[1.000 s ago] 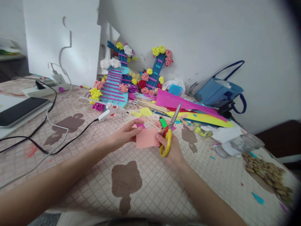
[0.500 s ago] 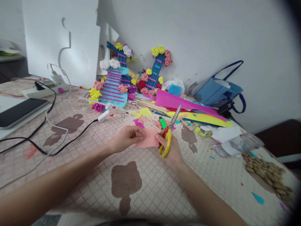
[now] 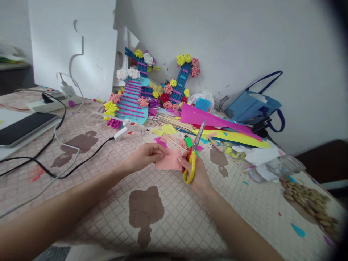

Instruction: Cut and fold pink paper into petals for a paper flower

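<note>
A small rectangular piece of pink paper [image 3: 169,162] is stretched between my two hands above the table. My left hand [image 3: 145,156] pinches its left edge between thumb and fingers. With my right hand [image 3: 198,173] I hold its right edge and also a pair of scissors [image 3: 199,135]. Their yellow and red handles are around my fingers, and the nearly closed blades point up and away from me. Just behind the paper lie a thin wooden stick [image 3: 178,144], a green-capped item [image 3: 188,141] and pink and yellow paper scraps [image 3: 168,129].
A white glue gun [image 3: 130,127] with a black cord lies left of the scraps. Paper-flower decorations [image 3: 132,101] lean at the back. Magenta sheet [image 3: 214,121], blue bag [image 3: 252,105], clear jar [image 3: 288,165] and nuts [image 3: 307,199] are rightward; a phone [image 3: 27,127] and power strip [image 3: 54,103] are left.
The scissors have tilted slightly and shifted a little left, with my right thumb farther onto the paper. Both hands keep hold of the pink paper.
</note>
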A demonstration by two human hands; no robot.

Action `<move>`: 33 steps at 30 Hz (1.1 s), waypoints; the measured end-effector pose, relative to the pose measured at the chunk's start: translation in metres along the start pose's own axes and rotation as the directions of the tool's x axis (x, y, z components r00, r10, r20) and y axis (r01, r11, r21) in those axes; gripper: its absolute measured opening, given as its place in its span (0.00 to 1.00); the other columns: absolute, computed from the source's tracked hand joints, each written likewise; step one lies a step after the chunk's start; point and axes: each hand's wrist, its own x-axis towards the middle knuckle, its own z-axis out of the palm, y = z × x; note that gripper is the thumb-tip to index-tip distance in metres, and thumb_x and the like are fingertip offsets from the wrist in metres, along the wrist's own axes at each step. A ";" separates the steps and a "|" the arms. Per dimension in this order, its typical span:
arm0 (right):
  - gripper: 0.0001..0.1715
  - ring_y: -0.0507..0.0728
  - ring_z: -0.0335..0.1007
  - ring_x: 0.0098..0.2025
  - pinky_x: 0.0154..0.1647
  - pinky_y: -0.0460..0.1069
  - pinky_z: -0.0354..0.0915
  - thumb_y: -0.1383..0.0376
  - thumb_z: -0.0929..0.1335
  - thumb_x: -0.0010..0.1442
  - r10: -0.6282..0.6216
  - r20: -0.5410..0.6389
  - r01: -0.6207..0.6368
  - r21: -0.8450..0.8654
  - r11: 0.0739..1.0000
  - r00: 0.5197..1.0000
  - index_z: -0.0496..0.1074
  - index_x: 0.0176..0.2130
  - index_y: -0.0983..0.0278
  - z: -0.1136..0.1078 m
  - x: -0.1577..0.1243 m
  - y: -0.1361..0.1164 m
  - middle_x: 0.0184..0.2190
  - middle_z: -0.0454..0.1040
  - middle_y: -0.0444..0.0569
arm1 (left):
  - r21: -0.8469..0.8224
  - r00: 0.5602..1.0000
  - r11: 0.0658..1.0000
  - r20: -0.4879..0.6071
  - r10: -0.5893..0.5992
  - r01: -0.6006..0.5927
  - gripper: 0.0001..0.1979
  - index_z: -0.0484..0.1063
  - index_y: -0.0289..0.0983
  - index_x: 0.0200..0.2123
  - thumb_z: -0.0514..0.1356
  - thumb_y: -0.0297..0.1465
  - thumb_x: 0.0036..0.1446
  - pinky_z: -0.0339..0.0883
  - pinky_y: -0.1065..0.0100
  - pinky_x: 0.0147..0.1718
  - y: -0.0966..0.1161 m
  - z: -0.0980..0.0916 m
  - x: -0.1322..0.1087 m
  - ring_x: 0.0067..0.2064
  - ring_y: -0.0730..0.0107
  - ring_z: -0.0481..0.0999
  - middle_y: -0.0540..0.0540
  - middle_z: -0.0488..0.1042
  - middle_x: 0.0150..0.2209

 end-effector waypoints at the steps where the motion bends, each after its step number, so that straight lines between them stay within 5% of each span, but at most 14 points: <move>1: 0.25 0.45 0.55 0.18 0.17 0.43 0.51 0.58 0.78 0.38 0.000 -0.003 0.000 0.008 1.000 1.000 0.63 0.28 0.62 0.000 0.000 0.000 0.18 0.61 0.35 | 0.002 1.000 1.000 -0.003 0.009 -0.009 0.07 0.74 0.33 0.35 0.61 0.30 0.52 0.57 0.76 0.23 0.000 0.001 0.000 0.26 0.78 0.67 0.50 0.72 0.27; 7: 0.25 0.44 0.54 0.18 0.17 0.42 0.49 0.58 0.78 0.38 0.003 -0.013 -0.003 0.024 1.000 1.000 0.63 0.28 0.63 0.000 0.001 0.001 0.19 0.60 0.34 | -0.047 1.000 0.999 0.018 0.022 -0.021 0.14 0.75 0.32 0.39 0.65 0.32 0.49 0.60 0.75 0.24 -0.006 0.007 0.000 0.27 0.75 0.70 0.45 0.76 0.32; 18: 0.22 0.47 0.62 0.22 0.25 0.44 0.57 0.61 0.77 0.41 -0.075 0.067 0.074 0.006 0.997 0.995 0.64 0.29 0.64 -0.003 0.002 0.010 0.22 0.65 0.36 | -0.186 0.984 0.981 -0.151 -0.090 0.061 0.10 0.77 0.34 0.35 0.66 0.31 0.46 0.52 0.78 0.19 -0.008 -0.001 0.002 0.21 0.82 0.63 0.51 0.73 0.25; 24: 0.22 0.47 0.62 0.23 0.24 0.44 0.57 0.60 0.77 0.42 -0.069 0.068 0.066 0.044 0.997 0.995 0.63 0.29 0.63 -0.002 0.000 0.005 0.23 0.63 0.36 | -0.265 0.994 0.961 -0.051 -0.101 0.085 0.15 0.77 0.34 0.38 0.69 0.32 0.45 0.59 0.77 0.23 -0.007 0.002 -0.001 0.26 0.79 0.68 0.49 0.75 0.29; 29: 0.21 0.48 0.63 0.23 0.23 0.44 0.58 0.50 0.73 0.51 0.003 0.181 -0.025 0.121 0.992 0.984 0.64 0.32 0.62 -0.001 -0.004 0.005 0.25 0.67 0.40 | -0.310 0.983 0.950 -0.156 -0.095 0.043 0.15 0.76 0.35 0.38 0.69 0.32 0.45 0.66 0.73 0.30 -0.005 -0.010 0.004 0.28 0.76 0.72 0.50 0.74 0.28; 33: 0.33 0.49 0.61 0.21 0.20 0.45 0.58 0.37 0.68 0.46 0.039 0.343 -0.121 0.220 0.968 0.939 0.66 0.32 0.63 0.004 -0.010 0.009 0.22 0.65 0.41 | -0.354 0.962 0.935 -0.259 -0.084 -0.013 0.15 0.77 0.35 0.37 0.70 0.32 0.43 0.67 0.73 0.33 -0.001 -0.022 0.007 0.31 0.76 0.73 0.49 0.75 0.32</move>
